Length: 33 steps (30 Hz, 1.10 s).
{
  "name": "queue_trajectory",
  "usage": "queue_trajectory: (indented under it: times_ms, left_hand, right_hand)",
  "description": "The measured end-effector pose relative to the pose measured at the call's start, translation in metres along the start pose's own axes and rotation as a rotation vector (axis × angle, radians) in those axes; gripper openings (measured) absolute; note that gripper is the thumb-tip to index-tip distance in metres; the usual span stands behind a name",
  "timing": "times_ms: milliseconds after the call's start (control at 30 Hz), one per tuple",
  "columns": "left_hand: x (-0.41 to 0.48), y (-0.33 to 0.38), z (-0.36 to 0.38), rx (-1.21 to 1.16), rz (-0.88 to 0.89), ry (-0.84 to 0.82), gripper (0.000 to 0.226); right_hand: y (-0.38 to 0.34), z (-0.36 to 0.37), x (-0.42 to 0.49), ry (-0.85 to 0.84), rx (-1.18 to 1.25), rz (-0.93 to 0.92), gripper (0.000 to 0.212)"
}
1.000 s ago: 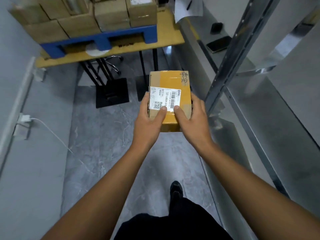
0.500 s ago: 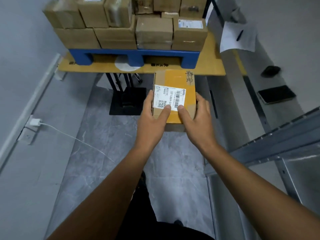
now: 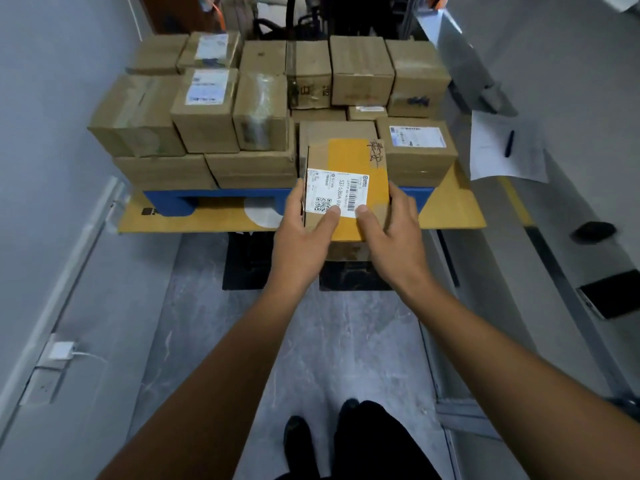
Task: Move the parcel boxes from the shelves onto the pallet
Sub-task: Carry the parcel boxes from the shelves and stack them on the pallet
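The parcel box [image 3: 349, 157] is held in mid-frame, level, over the front edge of the blue pallet [image 3: 166, 202]. Its long axis runs from the lower to the upper part of the frame, away from the person, with the far end pointing at the stack. One yellow tape band runs along that axis. One white label sits on the near left of the top face, and a black scribble marks the far right corner.

The left hand [image 3: 301, 244] grips the near left corner. Its fingers [image 3: 327, 220] are curled round the box, with the thumb pressed on the label's lower edge. The right hand [image 3: 394, 237] grips the near right side, with the thumb on top by the label's corner and the other fingers along the side wall.

The one pallet lies on a yellow desk [image 3: 450, 209], which has a bare strip along its front edge. The stacked boxes [image 3: 207, 126] number at least a dozen; I cannot tell the exact count. Four of them show white labels. The left side stands two tiers high. The front right, just beyond the held box, is lower.

A wall with one plugged charger [image 3: 62, 351] closes the left. A grey shelf [image 3: 571, 188] runs down the right edge, carrying one sheet of paper [image 3: 519, 164], one pen [image 3: 509, 143], one phone [image 3: 613, 296] and one dark blurred object [image 3: 594, 232]. Between them lies a narrow strip of grey floor [image 3: 311, 341].
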State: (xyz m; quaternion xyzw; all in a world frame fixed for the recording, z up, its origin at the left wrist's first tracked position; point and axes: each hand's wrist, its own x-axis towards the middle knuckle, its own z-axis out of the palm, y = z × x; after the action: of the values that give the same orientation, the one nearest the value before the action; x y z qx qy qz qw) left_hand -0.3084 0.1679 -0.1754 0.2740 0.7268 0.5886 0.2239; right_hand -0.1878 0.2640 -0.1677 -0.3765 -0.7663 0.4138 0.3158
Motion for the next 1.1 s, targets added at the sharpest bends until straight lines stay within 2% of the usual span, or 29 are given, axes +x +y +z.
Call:
queue_trajectory:
  times_ms: [100, 300, 467, 567, 767, 900, 1100]
  left_hand:
    - [0.042, -0.005, 0.001, 0.021, 0.018, 0.039, 0.069]
    - [0.137, -0.013, -0.005, 0.298, 0.148, 0.285, 0.057]
    - [0.221, -0.006, -0.01, 0.58, 0.246, 0.337, 0.06]
    - [0.254, -0.006, -0.006, 0.663, 0.273, 0.353, 0.062]
    - [0.269, -0.031, -0.003, 0.834, 0.32, 0.348, 0.053]
    - [0.272, -0.036, -0.002, 0.818, 0.333, 0.387, 0.053]
    - [0.27, -0.034, -0.004, 0.78, 0.353, 0.356, 0.053]
  right_hand:
    - [0.007, 0.013, 0.045, -0.007, 0.003, 0.005, 0.05]
    - [0.028, 0.037, 0.149, -0.057, -0.001, 0.032, 0.058]
    - [0.029, 0.053, 0.228, -0.082, -0.014, 0.037, 0.053]
    - [0.033, 0.066, 0.261, -0.11, -0.032, 0.036, 0.054]
    - [0.037, 0.085, 0.282, -0.124, -0.002, 0.056, 0.052]
    - [0.037, 0.095, 0.284, -0.101, 0.015, 0.085, 0.056]
    - [0.035, 0.098, 0.283, -0.086, 0.0, 0.102, 0.058]
